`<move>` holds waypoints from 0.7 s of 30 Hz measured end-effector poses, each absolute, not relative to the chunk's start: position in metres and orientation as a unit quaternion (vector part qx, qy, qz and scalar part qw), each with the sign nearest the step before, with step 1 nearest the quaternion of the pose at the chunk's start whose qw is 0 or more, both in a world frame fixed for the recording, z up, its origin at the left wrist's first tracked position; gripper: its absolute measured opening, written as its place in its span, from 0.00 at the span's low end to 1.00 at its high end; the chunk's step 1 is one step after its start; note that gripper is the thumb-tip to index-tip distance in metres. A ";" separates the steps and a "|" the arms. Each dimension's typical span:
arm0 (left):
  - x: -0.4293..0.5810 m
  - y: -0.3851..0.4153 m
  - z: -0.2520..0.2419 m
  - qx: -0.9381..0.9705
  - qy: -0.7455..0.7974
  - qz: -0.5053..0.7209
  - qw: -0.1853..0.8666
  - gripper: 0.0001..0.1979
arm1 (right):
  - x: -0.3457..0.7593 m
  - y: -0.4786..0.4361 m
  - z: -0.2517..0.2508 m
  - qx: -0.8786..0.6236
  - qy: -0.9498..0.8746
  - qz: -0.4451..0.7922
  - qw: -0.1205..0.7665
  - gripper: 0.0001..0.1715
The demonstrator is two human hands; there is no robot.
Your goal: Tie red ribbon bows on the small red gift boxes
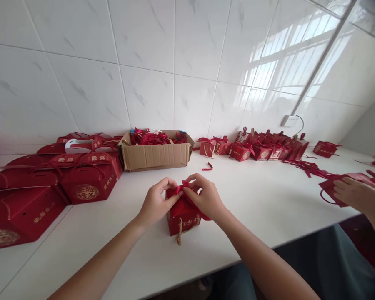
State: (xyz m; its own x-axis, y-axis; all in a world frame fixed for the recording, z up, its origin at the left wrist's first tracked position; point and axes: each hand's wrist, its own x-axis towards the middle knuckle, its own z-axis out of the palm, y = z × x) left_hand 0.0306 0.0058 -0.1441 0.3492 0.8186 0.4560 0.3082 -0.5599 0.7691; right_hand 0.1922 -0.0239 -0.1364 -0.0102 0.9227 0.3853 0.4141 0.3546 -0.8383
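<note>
A small red gift box (183,218) with gold lettering and a twisted gold cord handle (179,233) stands on the white table in front of me. Red ribbon (185,189) lies across its top. My left hand (158,200) pinches the ribbon from the left, thumb against fingertips. From the right, my right hand (204,196) pinches the same ribbon, its thumb close to the other thumb. One ribbon end hangs down the box's right side, partly behind my right hand. How the ribbon is folded between the fingertips is partly hidden.
Large red gift boxes (90,179) crowd the left. A cardboard box (156,157) of red ribbons stands by the tiled wall. Small red boxes (262,152) line the back right. Another person's hand (358,189) holds a red box at right. A ribbon strip (208,167) lies behind mine.
</note>
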 end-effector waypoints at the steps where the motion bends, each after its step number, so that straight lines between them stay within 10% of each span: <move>1: 0.031 0.006 -0.144 0.769 0.369 0.436 0.286 0.05 | 0.192 -0.024 -0.137 -0.511 -0.669 0.235 0.485 0.05; 21: 0.027 0.002 -0.136 0.799 0.328 0.402 0.304 0.01 | 0.202 -0.031 -0.129 -0.548 -0.717 0.187 0.388 0.07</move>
